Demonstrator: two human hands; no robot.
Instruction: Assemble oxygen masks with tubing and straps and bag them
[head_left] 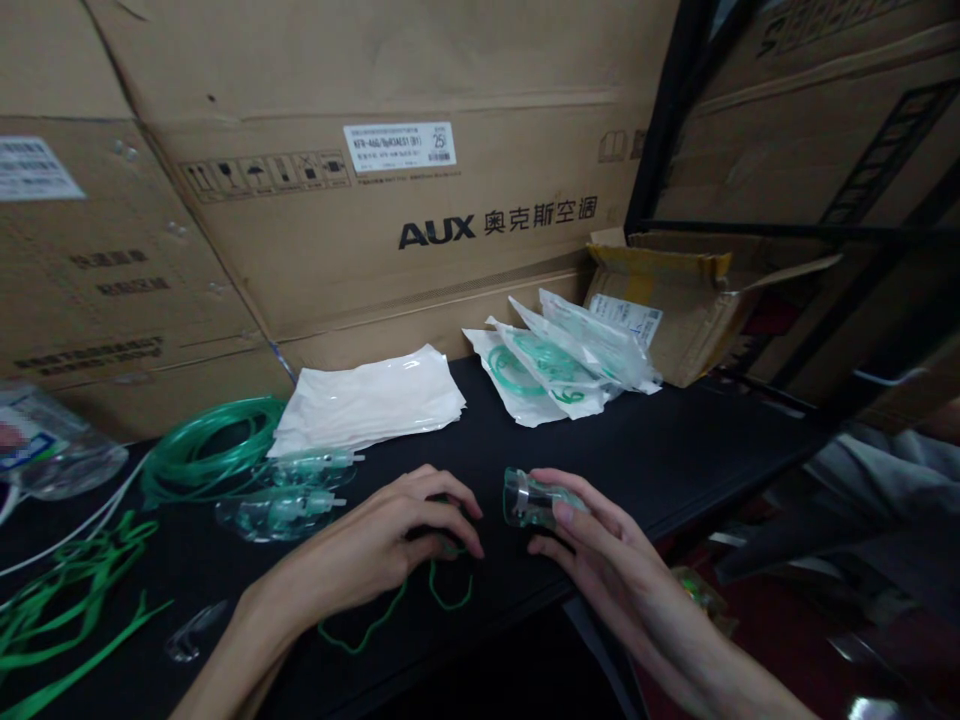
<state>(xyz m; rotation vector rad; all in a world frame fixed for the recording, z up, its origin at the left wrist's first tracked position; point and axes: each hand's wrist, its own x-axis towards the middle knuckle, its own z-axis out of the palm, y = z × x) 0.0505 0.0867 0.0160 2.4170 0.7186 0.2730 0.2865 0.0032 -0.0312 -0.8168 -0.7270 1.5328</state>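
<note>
My right hand [592,530] grips a clear, green-tinted plastic oxygen mask [521,497] above the front part of the black table, thumb on its near side. Left of it, apart from the mask, my left hand [435,515] has its fingers curled round a thin green elastic strap [361,640], which hangs in loops below the hand; the pinch itself is partly hidden. Beyond my left wrist lie more clear green masks [281,510] with pale connectors. Behind them is a coil of green tubing [214,445].
A stack of white pouches [367,400] lies at the back. Several packs with green tubing [555,370] lean near an open carton [675,310]. Green straps [67,600], a clear plastic piece [193,632] and a plastic bottle [60,445] sit left. Large cardboard boxes [300,240] wall the back.
</note>
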